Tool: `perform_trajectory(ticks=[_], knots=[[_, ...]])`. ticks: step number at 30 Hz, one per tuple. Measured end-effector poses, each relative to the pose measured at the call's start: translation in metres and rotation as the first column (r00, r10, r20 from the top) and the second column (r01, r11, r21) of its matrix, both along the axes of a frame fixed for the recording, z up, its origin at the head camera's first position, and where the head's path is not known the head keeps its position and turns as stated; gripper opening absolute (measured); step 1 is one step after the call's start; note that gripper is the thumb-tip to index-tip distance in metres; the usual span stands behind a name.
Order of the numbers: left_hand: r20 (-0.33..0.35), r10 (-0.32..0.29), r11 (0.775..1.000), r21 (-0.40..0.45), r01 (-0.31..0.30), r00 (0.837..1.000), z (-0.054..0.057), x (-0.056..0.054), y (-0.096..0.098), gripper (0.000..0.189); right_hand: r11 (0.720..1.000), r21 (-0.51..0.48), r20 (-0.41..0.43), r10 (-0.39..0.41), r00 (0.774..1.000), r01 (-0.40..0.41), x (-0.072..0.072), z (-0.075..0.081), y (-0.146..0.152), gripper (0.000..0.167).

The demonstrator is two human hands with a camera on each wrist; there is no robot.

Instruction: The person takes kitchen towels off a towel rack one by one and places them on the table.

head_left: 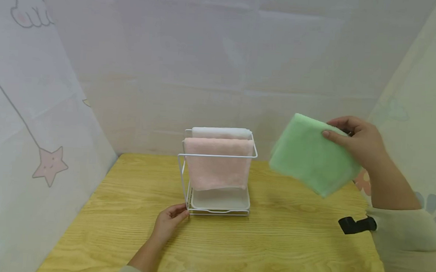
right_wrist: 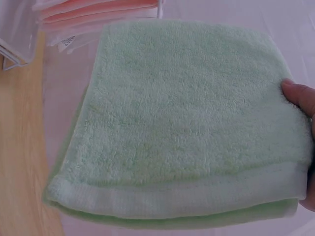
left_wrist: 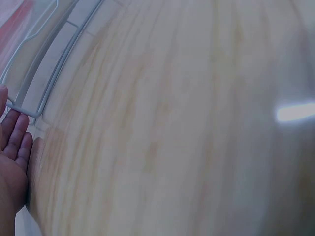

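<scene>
My right hand [head_left: 360, 139] pinches a folded green towel [head_left: 309, 153] by its edge, in the air right of the rack. The right wrist view shows the thumb flat on the towel's terry face [right_wrist: 192, 108], above a paler band along one side. My left hand [head_left: 169, 221] holds the lower front left corner of a white wire rack [head_left: 218, 155], thumb and fingers about the wire. Over the rack's bars hang a pink towel [head_left: 218, 164] and, behind it, a white towel [head_left: 222, 132]. In the left wrist view, the left hand [left_wrist: 14, 152] shows only partly.
A white tray [head_left: 220, 199] sits in the base of the rack. The rack stands on a wood-grain table [head_left: 271, 245]. Pale cloth with printed figures, among them a pink star [head_left: 50, 165], closes in the back and sides. A black strap [head_left: 357, 224] is at the right cuff.
</scene>
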State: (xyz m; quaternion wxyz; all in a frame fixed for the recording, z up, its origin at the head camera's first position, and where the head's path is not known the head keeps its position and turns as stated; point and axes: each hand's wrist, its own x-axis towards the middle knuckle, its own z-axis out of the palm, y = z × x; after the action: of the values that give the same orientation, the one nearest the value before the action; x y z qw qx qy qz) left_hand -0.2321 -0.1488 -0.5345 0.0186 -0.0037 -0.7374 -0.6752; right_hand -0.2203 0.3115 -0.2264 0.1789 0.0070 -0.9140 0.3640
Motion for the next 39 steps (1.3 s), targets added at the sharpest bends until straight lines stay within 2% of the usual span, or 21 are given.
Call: perform_trajectory(ticks=[4, 6, 13, 22, 28, 31, 39], knots=[[0.006, -0.005, 1.0, -0.013, 0.005, 1.0, 0.001, 0.003, 0.0, 0.035, 1.0, 0.009, 0.021, 0.001, 1.0, -0.001, 0.003, -0.018, -0.002, 0.045], [0.005, -0.004, 1.0, -0.018, 0.004, 1.0, 0.001, 0.004, 0.0, 0.036, 1.0, 0.009, 0.021, 0.001, 1.0, -0.001, 0.003, -0.027, -0.002, 0.046], [0.016, 0.005, 1.0, -0.015, -0.005, 1.0, 0.003, 0.004, 0.0, 0.036, 0.998, 0.01, -0.002, 0.063, 0.998, -0.063, 0.004, -0.052, -0.006, 0.038], [0.032, 0.002, 1.0, -0.013, -0.001, 0.999, 0.002, 0.003, 0.0, 0.037, 0.996, -0.022, 0.084, 0.084, 0.993, -0.083, 0.009, -0.085, -0.014, 0.043], [0.04, 0.009, 1.0, -0.003, -0.009, 0.999, 0.002, 0.003, 0.001, 0.036, 0.994, -0.038, 0.052, 0.107, 0.993, -0.106, 0.011, -0.105, -0.019, 0.037], [0.039, 0.016, 1.0, 0.009, -0.016, 0.999, 0.001, 0.002, 0.001, 0.035, 0.993, -0.036, 0.042, 0.114, 0.993, -0.113, 0.013, -0.114, -0.022, 0.034], [0.021, 0.014, 1.0, 0.02, -0.014, 1.0, 0.001, 0.002, 0.002, 0.034, 0.992, -0.045, 0.089, 0.117, 0.989, -0.114, 0.02, -0.132, -0.029, 0.035]])
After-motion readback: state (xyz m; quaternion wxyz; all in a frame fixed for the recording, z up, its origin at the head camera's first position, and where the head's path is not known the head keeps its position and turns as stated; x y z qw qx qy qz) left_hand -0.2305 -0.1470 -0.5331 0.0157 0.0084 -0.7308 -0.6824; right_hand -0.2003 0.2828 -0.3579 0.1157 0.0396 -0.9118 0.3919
